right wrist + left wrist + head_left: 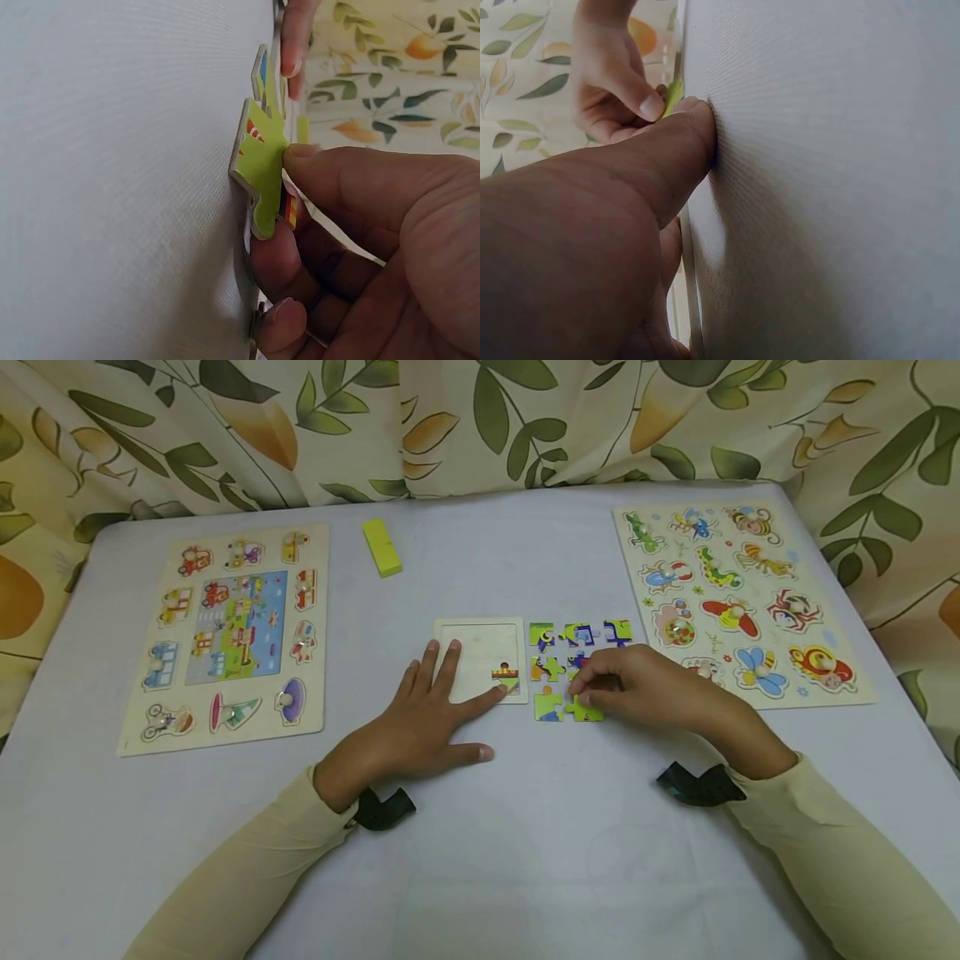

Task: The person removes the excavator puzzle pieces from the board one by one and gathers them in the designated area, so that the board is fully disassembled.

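My left hand [420, 722] lies with fingers spread over the lower left of a small square puzzle tray [465, 635]. Its index fingertip touches a jigsaw piece [505, 674] set in the tray's lower right corner. My right hand [637, 685] pinches a green jigsaw piece [262, 154] between thumb and curled fingers; red-and-white marks show near its edge, and it tilts off the cloth. Several loose pieces stand in rows right of the tray, among them a green-and-blue piece [549, 707] and an orange one [547, 669]. My right fingers partly cover others.
A vehicle peg puzzle board [330, 627] lies at the left and an insect peg board [847, 685] at the right. A yellow block [382, 547] sits behind the tray. White cloth covers the table [525, 860], and a leaf-patterned curtain [450, 435] hangs at its back edge.
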Tool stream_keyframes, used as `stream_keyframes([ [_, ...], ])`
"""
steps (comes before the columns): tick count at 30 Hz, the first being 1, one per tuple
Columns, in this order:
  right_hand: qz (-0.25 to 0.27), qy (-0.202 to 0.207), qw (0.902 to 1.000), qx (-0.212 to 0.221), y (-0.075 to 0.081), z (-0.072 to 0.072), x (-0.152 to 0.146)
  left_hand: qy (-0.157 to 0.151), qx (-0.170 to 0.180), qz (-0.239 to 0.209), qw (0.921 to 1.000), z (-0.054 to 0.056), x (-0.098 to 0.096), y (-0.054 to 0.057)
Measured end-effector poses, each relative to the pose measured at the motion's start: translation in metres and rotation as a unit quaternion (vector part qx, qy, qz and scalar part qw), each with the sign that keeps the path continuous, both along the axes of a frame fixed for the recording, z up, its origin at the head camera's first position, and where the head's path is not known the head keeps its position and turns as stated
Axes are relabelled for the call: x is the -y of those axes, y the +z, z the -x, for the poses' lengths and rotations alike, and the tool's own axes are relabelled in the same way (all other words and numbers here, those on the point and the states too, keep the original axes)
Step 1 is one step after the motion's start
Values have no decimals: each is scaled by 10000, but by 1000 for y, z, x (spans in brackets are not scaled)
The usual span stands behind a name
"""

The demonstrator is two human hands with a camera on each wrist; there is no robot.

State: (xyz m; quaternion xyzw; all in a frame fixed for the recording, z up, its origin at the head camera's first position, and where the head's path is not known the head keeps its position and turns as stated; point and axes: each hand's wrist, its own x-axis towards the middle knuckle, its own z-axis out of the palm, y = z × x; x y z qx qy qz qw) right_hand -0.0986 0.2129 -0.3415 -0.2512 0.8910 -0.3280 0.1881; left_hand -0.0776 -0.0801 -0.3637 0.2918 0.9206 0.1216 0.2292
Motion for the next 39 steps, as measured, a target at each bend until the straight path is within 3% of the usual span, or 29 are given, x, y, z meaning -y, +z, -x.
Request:
stream_keyframes([
  [15, -84, -26, 9996, -285, -1, -2, 2, 21, 39, 19, 10000, 0, 0, 0],
  [27, 87, -246, 9985, -490, 9, -1, 4, 41, 51, -72, 10000, -1, 1, 1],
  [34, 149, -294, 9987, -397, 12, 2, 6, 158, -14, -564, 9983, -3, -2, 2],
  [39, 153, -362, 9984, -396, 16, 4, 9, -1, 114, -906, 9958, -3, -4, 4],
])
